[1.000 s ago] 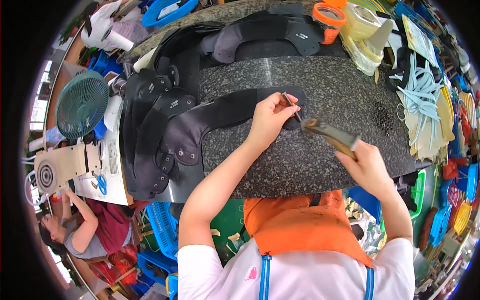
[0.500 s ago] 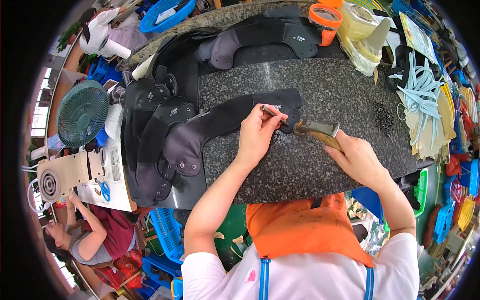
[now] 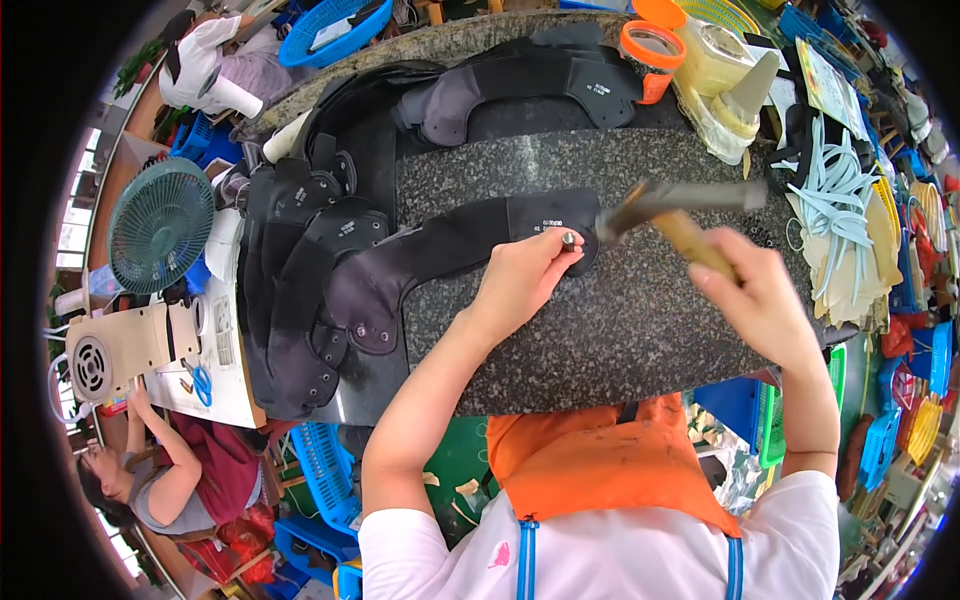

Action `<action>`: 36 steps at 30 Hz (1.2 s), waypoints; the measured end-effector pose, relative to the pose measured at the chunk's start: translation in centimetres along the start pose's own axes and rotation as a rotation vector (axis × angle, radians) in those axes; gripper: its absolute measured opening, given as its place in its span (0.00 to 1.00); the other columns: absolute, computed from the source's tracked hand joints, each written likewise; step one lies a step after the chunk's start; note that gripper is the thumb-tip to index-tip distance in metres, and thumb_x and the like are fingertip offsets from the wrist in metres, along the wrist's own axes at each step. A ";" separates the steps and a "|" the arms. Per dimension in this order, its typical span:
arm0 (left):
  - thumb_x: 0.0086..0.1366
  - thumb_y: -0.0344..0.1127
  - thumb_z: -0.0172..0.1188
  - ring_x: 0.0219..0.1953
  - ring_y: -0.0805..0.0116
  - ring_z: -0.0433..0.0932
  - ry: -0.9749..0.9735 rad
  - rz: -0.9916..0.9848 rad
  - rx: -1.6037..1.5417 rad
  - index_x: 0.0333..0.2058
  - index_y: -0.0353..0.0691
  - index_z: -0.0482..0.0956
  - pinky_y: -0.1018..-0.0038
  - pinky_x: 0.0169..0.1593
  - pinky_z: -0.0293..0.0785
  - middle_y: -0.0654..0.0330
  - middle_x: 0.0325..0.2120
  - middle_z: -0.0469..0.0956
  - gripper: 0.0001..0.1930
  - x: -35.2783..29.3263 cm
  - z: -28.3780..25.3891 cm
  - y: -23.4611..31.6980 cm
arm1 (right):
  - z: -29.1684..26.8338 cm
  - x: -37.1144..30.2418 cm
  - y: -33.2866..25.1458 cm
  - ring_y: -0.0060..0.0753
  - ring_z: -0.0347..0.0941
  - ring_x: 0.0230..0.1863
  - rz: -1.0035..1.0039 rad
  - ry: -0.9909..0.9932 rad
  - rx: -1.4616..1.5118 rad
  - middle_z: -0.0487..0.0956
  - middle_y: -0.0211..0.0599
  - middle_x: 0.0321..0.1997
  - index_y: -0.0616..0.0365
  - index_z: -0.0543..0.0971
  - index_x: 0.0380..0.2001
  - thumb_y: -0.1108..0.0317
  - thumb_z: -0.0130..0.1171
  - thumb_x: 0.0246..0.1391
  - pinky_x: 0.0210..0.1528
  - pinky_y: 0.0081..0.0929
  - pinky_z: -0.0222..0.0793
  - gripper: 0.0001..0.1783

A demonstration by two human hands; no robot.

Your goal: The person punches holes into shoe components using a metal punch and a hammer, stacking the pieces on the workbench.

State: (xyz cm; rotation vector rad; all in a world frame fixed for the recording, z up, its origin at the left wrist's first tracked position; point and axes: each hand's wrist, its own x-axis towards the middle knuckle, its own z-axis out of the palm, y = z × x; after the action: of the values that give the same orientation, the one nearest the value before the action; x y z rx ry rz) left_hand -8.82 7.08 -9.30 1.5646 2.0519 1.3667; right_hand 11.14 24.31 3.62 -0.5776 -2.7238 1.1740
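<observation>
My left hand (image 3: 522, 280) pinches a short metal punch (image 3: 568, 241), its round top facing up. It stands over the right end of a curved black fabric piece (image 3: 440, 240) lying on the speckled stone slab (image 3: 600, 340). Two metal eyelets show at that piece's lower left end. My right hand (image 3: 752, 292) is closed round the wooden handle of a hammer (image 3: 690, 236). The hammer's metal head is blurred, raised to the right of the punch and apart from it. What sits beneath the punch's tip is hidden by my fingers.
More black fabric pieces (image 3: 290, 260) are heaped along the left and back. An orange-rimmed tub (image 3: 652, 45) and a plastic-wrapped container (image 3: 715, 100) stand at the back right. Pale blue strips (image 3: 835, 180) hang at the right. A green fan (image 3: 160, 225) and a co-worker (image 3: 170, 470) are at the left.
The punch has gone from slanted to nearly upright, and my left hand has turned with it. My right hand has moved right, swinging the hammer up and away from the fabric.
</observation>
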 end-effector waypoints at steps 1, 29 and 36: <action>0.62 0.27 0.65 0.35 0.62 0.86 0.001 0.042 0.035 0.39 0.35 0.77 0.73 0.37 0.80 0.55 0.32 0.84 0.08 0.1 -0.1 -0.1 | -0.6 -0.2 -0.8 0.35 0.71 0.22 0.054 0.050 0.123 0.73 0.38 0.21 0.61 0.75 0.47 0.62 0.58 0.60 0.27 0.33 0.66 0.16; 0.67 0.25 0.58 0.38 0.77 0.81 0.077 -0.409 -0.510 0.41 0.35 0.77 0.79 0.44 0.77 0.61 0.34 0.83 0.05 2.0 1.4 -0.9 | -0.4 0.8 0.1 0.54 0.76 0.26 0.014 -0.016 -0.225 0.75 0.49 0.21 0.60 0.74 0.36 0.59 0.58 0.60 0.29 0.45 0.68 0.14; 0.66 0.24 0.59 0.36 0.77 0.82 0.059 -0.058 -0.112 0.39 0.33 0.77 0.78 0.39 0.78 0.63 0.27 0.83 0.04 2.2 1.9 0.4 | -0.5 0.8 -0.6 0.39 0.78 0.30 -0.317 0.360 -0.061 0.77 0.45 0.28 0.62 0.76 0.46 0.65 0.56 0.62 0.33 0.34 0.71 0.14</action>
State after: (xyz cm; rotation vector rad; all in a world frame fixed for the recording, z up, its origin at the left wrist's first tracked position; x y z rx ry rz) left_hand -8.25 9.91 -9.27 1.4246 1.9993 1.4956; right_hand 10.39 24.58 4.37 -0.3087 -2.4333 0.8232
